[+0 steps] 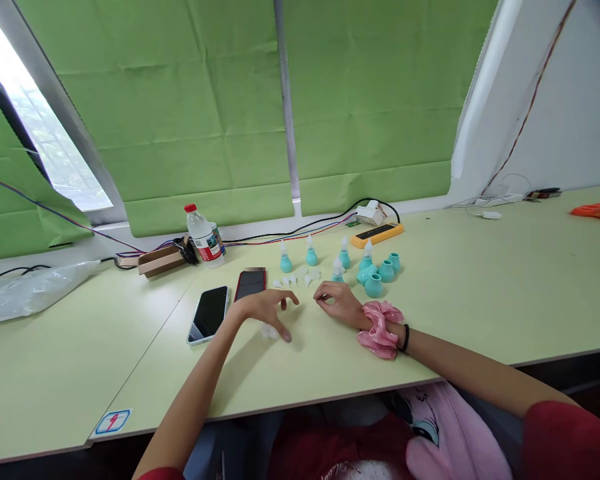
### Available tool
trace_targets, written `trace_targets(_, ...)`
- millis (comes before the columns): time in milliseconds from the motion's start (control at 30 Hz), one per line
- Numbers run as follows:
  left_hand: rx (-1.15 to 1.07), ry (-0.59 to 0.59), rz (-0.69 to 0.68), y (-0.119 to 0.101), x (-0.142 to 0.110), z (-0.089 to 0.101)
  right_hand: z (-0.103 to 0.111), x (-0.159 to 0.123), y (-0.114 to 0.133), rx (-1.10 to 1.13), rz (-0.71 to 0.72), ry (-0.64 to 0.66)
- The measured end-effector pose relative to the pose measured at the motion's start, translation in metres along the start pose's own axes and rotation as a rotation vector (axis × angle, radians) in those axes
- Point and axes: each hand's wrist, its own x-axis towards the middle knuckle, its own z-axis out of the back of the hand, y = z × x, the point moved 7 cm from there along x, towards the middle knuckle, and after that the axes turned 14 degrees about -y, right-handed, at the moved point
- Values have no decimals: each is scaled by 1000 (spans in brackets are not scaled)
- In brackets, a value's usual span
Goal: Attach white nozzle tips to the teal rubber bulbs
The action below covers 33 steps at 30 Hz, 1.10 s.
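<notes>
My left hand point(269, 311) hovers over the table with thumb and fingers spread and nothing between them. Beneath it lie small clear plastic pieces point(269, 331). My right hand point(341, 304), wearing a pink scrunchie point(380, 328) at the wrist, has its fingertips pinched together; whatever they hold is hidden. Just behind that hand stands a turquoise rubber bulb with a clear pointed tip point(337, 272). Several similar tipped bulbs point(286, 261) stand farther back. To the right are turquoise bulbs with open necks point(373, 286). Loose whitish tips point(293, 280) lie between the hands and the back row.
Left of my hands lie a phone point(209, 315) and a red-edged phone point(251, 284). Behind them are a red-capped bottle point(204, 237) and a cardboard box point(164, 261). A yellow power strip point(377, 235) and cables run along the back. The table's front edge point(325, 399) is near me.
</notes>
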Motion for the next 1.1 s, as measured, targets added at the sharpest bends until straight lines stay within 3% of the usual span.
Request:
trace_targets(67,-40,157,44,7,-10,-1,0,0,0,-3,3,2)
trace_targets(167,-41,172,83,12,-17,1,0,0,0,-2,3,2)
trace_targets(300,2,260,229,18,-21,-13,0,1,1,11,-3,1)
trace_targets(400,50,273,205,14,-19,-18,1,1,1,20,-6,0)
trace_targets(500,78,187,76,6,-11,-17,1,1,0,30,-26,-1)
trace_targets(567,88,44,-6,-2,-2,-15,1,1,1,48,-46,-3)
trace_targets(667,131,-366,-72,-12,14,-8,2,1,1,101,-90,-16)
trace_targets(733,153,-514,-62,-15,21,-15,3,2,0,127,-127,-36)
trace_targets(900,174,-627,-109,-21,29,-32,5,3,-10,108,-212,-79)
trace_targets(1100,84,-640,-141,-20,25,-29,1,-1,-23,116,-313,-44)
